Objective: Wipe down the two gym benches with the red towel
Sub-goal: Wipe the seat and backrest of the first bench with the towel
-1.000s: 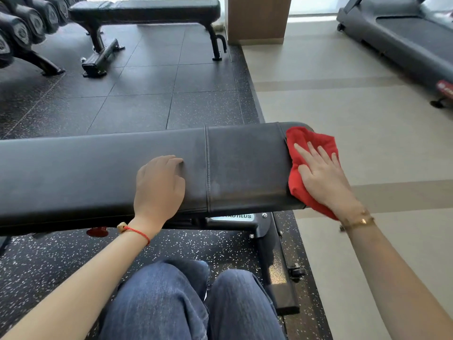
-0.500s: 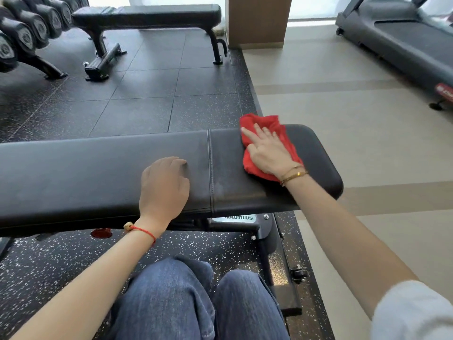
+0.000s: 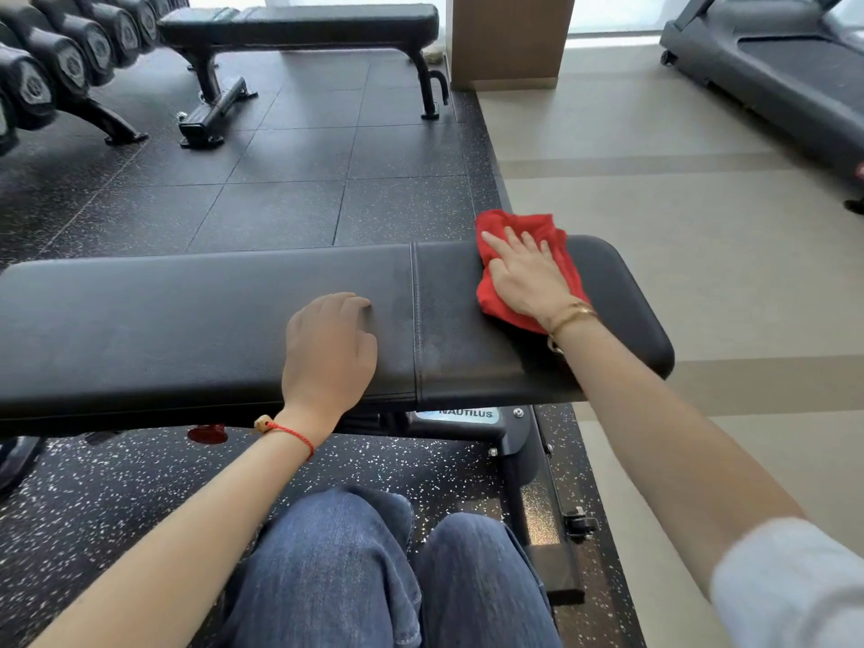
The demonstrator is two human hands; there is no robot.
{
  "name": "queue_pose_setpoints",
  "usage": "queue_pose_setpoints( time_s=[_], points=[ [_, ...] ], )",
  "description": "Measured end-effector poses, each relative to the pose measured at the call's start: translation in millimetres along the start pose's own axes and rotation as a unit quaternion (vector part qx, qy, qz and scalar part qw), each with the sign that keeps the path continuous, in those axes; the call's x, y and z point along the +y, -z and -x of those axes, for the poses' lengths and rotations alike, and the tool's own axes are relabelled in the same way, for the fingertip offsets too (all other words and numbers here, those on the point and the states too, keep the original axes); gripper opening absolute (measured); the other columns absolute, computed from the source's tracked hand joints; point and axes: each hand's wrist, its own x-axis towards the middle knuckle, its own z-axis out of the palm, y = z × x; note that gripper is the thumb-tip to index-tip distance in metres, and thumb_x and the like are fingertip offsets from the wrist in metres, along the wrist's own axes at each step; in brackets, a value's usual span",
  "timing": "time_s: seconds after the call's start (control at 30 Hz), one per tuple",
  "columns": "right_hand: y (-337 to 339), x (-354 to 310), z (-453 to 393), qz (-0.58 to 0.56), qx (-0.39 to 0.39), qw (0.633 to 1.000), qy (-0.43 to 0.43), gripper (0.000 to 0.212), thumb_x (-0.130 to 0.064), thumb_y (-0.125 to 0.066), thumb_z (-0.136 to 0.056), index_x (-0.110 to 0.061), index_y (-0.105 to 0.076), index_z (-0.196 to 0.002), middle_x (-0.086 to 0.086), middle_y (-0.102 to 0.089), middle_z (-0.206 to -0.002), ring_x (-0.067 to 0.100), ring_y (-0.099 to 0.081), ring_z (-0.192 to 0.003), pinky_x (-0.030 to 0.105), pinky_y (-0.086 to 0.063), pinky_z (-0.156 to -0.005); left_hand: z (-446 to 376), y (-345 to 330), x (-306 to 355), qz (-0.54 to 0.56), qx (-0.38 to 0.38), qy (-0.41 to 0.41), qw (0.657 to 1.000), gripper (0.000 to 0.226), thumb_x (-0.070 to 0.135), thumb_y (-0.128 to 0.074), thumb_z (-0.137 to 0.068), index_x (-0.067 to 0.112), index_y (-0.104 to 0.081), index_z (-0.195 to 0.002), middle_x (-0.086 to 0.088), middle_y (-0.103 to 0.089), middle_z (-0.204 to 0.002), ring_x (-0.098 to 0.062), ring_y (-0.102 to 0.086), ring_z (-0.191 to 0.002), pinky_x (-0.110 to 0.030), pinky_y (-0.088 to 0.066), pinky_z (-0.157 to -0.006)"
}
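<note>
Far left, the dumbbell rack (image 3: 56, 72) stands off the work area and plays no part here. Just right of it, at the back of the dark mat, sits the far bench (image 3: 299, 23); nothing rests on it, so you likely have that one yet to do. The near bench (image 3: 187, 320) runs across the view directly in front of your knees (image 3: 388, 568), which puts its whole pad within arm's reach. Your left hand (image 3: 329, 353) lies on the pad just left of the seam (image 3: 415, 320), fingers loosely curled, palm down, holding nothing; judged purpose: to brace you and steady the pad while the other arm works. Right of the seam, on the shorter pad section, the red towel (image 3: 526, 268) is bunched under your right hand (image 3: 523, 273), its far edge spilling over the back lip of the bench. That hand is flat, fingers straight and spread, pressing the cloth down rather than gripping it, a hold that suits sliding with broad contact. Faint haze shows on the pad near the seam; whether it is moisture or glare you cannot tell. The end of the pad right of the towel is bare. Far right, a treadmill (image 3: 785, 72) stands on the pale floor, well apart.
</note>
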Motion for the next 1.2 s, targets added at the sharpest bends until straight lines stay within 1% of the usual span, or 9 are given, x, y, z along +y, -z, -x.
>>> queue_pose_setpoints(
  time_s=[0.17, 0.33, 0.47, 0.6, 0.77, 0.9, 0.97, 1.07, 1.2],
  points=[
    [-30, -80, 22, -0.015, -0.021, 0.990, 0.137, 0.053, -0.025, -0.031, -0.101, -0.030, -0.024, -0.153, 0.004, -0.012, -0.163, 0.026, -0.010, -0.150, 0.042, 0.000, -0.122, -1, 3, -1, 0.005, 0.002, 0.005, 1.000, 0.038, 0.023, -0.046, -0.083, 0.021, -0.062, -0.118, 0.003, -0.062, -0.125, -0.021, -0.052, -0.122, -0.040, -0.035, -0.106],
    [-29, -59, 85, -0.025, -0.001, 0.978, 0.209, 0.056, -0.023, -0.038, -0.097, -0.033, -0.029, -0.151, -0.002, -0.019, -0.162, 0.021, -0.014, -0.150, 0.038, -0.002, -0.123, -1, 2, -4, 0.014, 0.013, 0.002, 1.000, 0.041, 0.023, -0.044, -0.083, 0.021, -0.064, -0.118, 0.003, -0.063, -0.126, -0.020, -0.053, -0.123, -0.041, -0.036, -0.106],
    [-18, -29, 71, -0.008, -0.001, 0.987, 0.159, 0.054, -0.024, -0.034, -0.098, -0.033, -0.029, -0.151, -0.003, -0.020, -0.161, 0.020, -0.013, -0.150, 0.039, -0.001, -0.123, 0, -1, -2, 0.010, 0.017, 0.003, 1.000, 0.040, 0.021, -0.046, -0.084, 0.020, -0.063, -0.120, 0.002, -0.063, -0.127, -0.021, -0.053, -0.124, -0.040, -0.036, -0.108],
    [-17, -46, 28, -0.001, -0.014, 0.996, 0.088, 0.052, -0.028, -0.027, -0.101, -0.031, -0.022, -0.153, 0.001, -0.011, -0.164, 0.024, -0.006, -0.151, 0.043, 0.003, -0.122, 0, -2, 2, 0.004, 0.012, 0.015, 1.000, 0.035, 0.018, -0.051, -0.085, 0.021, -0.062, -0.118, 0.003, -0.062, -0.125, -0.020, -0.052, -0.122, -0.038, -0.035, -0.107],
    [-31, -73, 60, 0.004, 0.005, 0.987, 0.160, 0.053, -0.026, -0.033, -0.099, -0.029, -0.028, -0.151, 0.002, -0.016, -0.163, 0.026, -0.013, -0.150, 0.042, -0.002, -0.122, 0, -1, 2, 0.002, 0.018, 0.017, 1.000, 0.035, 0.022, -0.048, -0.085, 0.021, -0.063, -0.116, 0.003, -0.063, -0.124, -0.021, -0.054, -0.121, -0.039, -0.036, -0.106],
    [-34, -64, 110, -0.015, 0.015, 0.982, 0.189, 0.055, -0.028, -0.035, -0.096, -0.032, -0.030, -0.150, -0.001, -0.021, -0.161, 0.022, -0.015, -0.150, 0.038, -0.003, -0.123, 1, 0, -1, 0.010, 0.018, 0.004, 1.000, 0.041, 0.024, -0.043, -0.083, 0.020, -0.063, -0.119, 0.003, -0.063, -0.127, -0.021, -0.053, -0.123, -0.041, -0.037, -0.107],
    [-30, -43, 121, -0.010, 0.031, 0.987, 0.159, 0.056, -0.030, -0.033, -0.094, -0.033, -0.031, -0.150, 0.000, -0.024, -0.161, 0.022, -0.017, -0.149, 0.037, -0.003, -0.123, 1, 0, -4, 0.015, 0.018, -0.003, 1.000, 0.043, 0.024, -0.042, -0.084, 0.021, -0.063, -0.121, 0.003, -0.063, -0.128, -0.021, -0.053, -0.124, -0.041, -0.037, -0.108],
    [-18, -3, 106, 0.028, 0.052, 0.996, 0.073, 0.054, -0.031, -0.033, -0.096, -0.030, -0.031, -0.151, 0.005, -0.024, -0.160, 0.026, -0.019, -0.148, 0.039, -0.004, -0.122, 2, -3, -3, 0.015, 0.019, -0.009, 1.000, 0.043, 0.025, -0.041, -0.085, 0.021, -0.062, -0.123, 0.002, -0.062, -0.129, -0.020, -0.052, -0.125, -0.040, -0.037, -0.109],
    [-5, 4, 53, 0.028, 0.027, 0.999, -0.013, 0.053, -0.029, -0.028, -0.100, -0.027, -0.023, -0.153, 0.008, -0.013, -0.163, 0.029, -0.012, -0.150, 0.042, -0.001, -0.122, 2, -4, -2, 0.011, 0.020, 0.001, 1.000, 0.039, 0.025, -0.043, -0.086, 0.020, -0.061, -0.121, 0.001, -0.062, -0.127, -0.022, -0.052, -0.124, -0.040, -0.037, -0.108]
  ],
)
